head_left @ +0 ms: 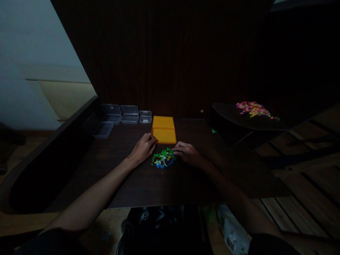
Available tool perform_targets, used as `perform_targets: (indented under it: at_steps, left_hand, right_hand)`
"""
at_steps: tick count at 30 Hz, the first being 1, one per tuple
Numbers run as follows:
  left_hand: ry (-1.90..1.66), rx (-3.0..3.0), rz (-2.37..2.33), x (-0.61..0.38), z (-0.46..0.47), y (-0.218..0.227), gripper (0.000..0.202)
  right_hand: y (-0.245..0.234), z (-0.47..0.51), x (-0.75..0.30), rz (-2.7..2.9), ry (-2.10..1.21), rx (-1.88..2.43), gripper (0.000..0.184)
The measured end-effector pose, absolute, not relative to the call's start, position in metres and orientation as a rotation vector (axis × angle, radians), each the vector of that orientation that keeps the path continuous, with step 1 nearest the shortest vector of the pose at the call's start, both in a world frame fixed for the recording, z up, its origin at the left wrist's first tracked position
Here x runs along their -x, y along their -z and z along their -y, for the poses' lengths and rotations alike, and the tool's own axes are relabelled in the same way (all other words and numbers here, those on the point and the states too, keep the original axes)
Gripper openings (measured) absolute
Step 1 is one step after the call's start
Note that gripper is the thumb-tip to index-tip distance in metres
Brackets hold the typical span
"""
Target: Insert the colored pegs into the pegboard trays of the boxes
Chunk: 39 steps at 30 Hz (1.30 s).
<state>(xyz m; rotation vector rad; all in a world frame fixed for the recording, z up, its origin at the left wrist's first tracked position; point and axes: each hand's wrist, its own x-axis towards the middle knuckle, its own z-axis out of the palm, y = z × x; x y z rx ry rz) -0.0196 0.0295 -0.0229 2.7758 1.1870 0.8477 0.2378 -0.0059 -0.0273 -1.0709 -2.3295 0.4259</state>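
A small heap of tiny green, blue and yellow pieces [163, 158] lies on the dark wooden table [148, 184]. My left hand [143, 147] rests curled at the heap's left edge, its fingertips near the corner of an open orange box [164, 129]. My right hand [187, 153] lies on the table at the heap's right edge, fingers bent and touching the pieces. In the dim light I cannot make out whether either hand pinches a piece.
Several clear plastic boxes [120, 115] stand open at the table's back left. A second heap of pink and yellow pieces [253, 109] lies on a dark side surface at the right. A wooden floor shows on the right.
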Motion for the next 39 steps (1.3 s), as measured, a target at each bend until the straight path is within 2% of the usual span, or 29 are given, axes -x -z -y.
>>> perform_targets:
  at_steps: [10,16,21,30,39]
  left_hand:
    - [-0.890,-2.717,-1.130,0.016,-0.032,0.024,0.020]
    - [-0.973,-2.697,-1.122,0.013,-0.026,0.019,0.026]
    - [-0.896,-2.749,-1.140,0.011,-0.024,0.017,0.025]
    - [-0.783,-2.754,-1.160,0.011,-0.021,0.017,0.023]
    - [-0.766,-2.738,-1.173,0.011,-0.022,0.019,0.022]
  right_hand:
    - [0.023,0.009,-0.238,2.295,-0.389,1.062,0.025]
    - [0.010,-0.002,-0.235,2.212,-0.424,1.065,0.022]
    - [-0.003,-0.033,-0.227,2.332,-0.350,1.105,0.022]
    - [-0.020,-0.072,-0.200,2.716,-0.112,1.423,0.023]
    - [-0.016,-0.070,-0.195,2.706,-0.002,1.476,0.028]
